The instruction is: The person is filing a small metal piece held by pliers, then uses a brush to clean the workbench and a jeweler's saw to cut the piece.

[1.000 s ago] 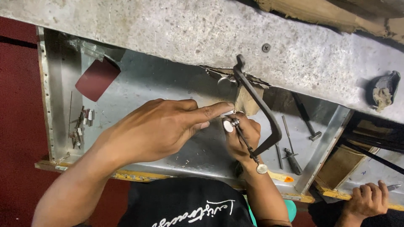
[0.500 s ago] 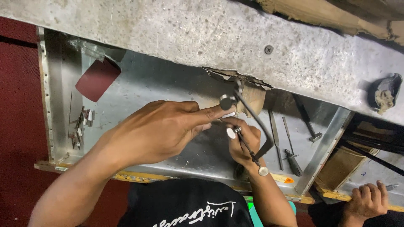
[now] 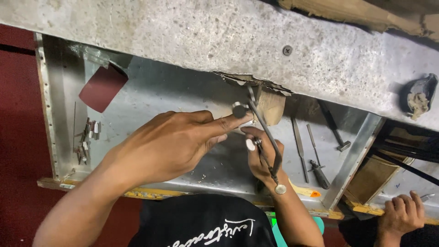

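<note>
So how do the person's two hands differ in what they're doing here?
The left hand lies flat and stretched, its forefinger pressing a small round metal knob; the right hand is curled in a grip around a thin black-framed metal hand tool. The left hand reaches in from the left, while the right hand comes up from below. Both work at the torn edge of the grey sheet-metal panel.

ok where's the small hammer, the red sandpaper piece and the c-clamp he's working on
small hammer [image 3: 333,129]: head view, on its dark handle
red sandpaper piece [image 3: 101,88]: head view, middle of the sheet
c-clamp [image 3: 267,137]: head view, on its curved dark frame
</note>
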